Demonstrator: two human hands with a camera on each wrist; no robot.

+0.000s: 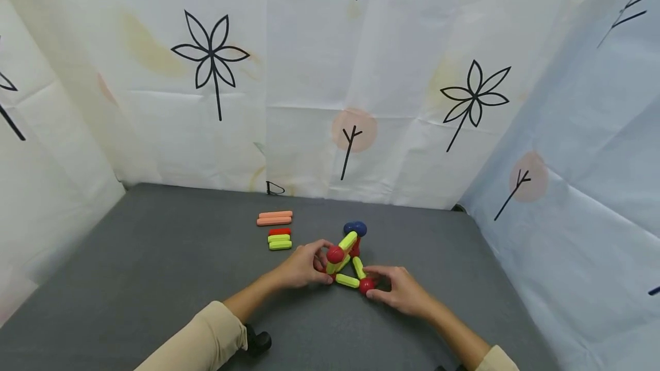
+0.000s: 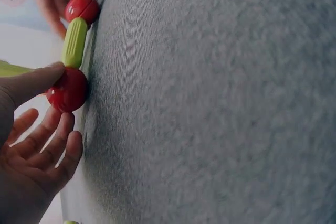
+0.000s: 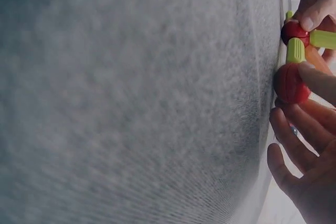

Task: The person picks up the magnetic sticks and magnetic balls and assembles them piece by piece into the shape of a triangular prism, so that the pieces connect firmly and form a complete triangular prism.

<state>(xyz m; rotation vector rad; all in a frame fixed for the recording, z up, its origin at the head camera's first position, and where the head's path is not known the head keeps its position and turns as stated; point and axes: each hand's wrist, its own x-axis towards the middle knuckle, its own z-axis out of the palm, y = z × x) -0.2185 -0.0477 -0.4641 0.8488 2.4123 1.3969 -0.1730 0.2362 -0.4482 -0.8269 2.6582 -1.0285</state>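
A small frame of yellow-green rods [image 1: 348, 281] and red balls stands on the grey table. Its upper red ball [image 1: 335, 254] sits at the end of a sloping yellow-green rod [image 1: 348, 240], and a dark blue piece [image 1: 355, 228] tops the far side. My left hand [image 1: 304, 266] pinches the low left red ball [image 2: 71, 92] between thumb and fingers. With thumb and fingertips, my right hand [image 1: 404, 291] pinches the right red ball [image 3: 292, 83]. One short rod [image 2: 75, 43] joins these two balls. An orange rod [image 3: 318, 59] shows partly behind my right thumb.
Left of the frame, two orange rods [image 1: 274, 221] lie side by side. Just nearer are a red rod [image 1: 279, 232] and two yellow-green rods [image 1: 280, 245]. A white curtain [image 1: 309, 73] with plant drawings hangs behind the table [image 1: 170, 256].
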